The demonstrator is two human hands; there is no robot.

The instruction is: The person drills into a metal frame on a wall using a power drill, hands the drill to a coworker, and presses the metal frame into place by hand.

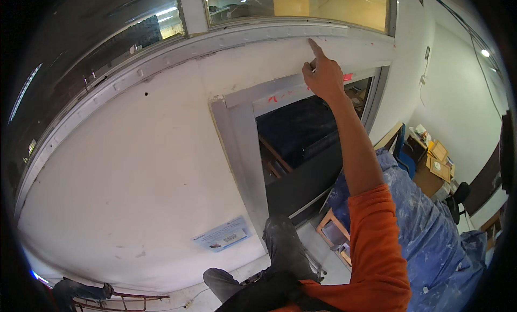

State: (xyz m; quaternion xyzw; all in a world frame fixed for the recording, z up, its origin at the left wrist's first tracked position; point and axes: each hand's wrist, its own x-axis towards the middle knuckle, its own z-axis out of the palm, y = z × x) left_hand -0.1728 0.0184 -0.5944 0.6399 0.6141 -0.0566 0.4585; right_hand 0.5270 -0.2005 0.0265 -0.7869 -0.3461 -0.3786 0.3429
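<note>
My right hand [326,78] is raised high on an outstretched arm in an orange sleeve. Its index finger points up and its tip is at the white wall [145,177], just under a long pale metal strip [215,46]; whether it touches cannot be made out. The thumb stands apart, the other fingers look curled, and no object shows in the hand. Below it is the top of a grey door frame [239,145] with red marks [273,99] on it. My left hand is out of view.
Glass panes [237,5] sit above the strip. A blue sheet [431,231] drapes over something at right, near a wooden frame piece [334,231] and a black chair [458,199]. A blue-and-white sign [223,235] is on the wall. Another person's leg [81,289] shows by red metal framework [124,301].
</note>
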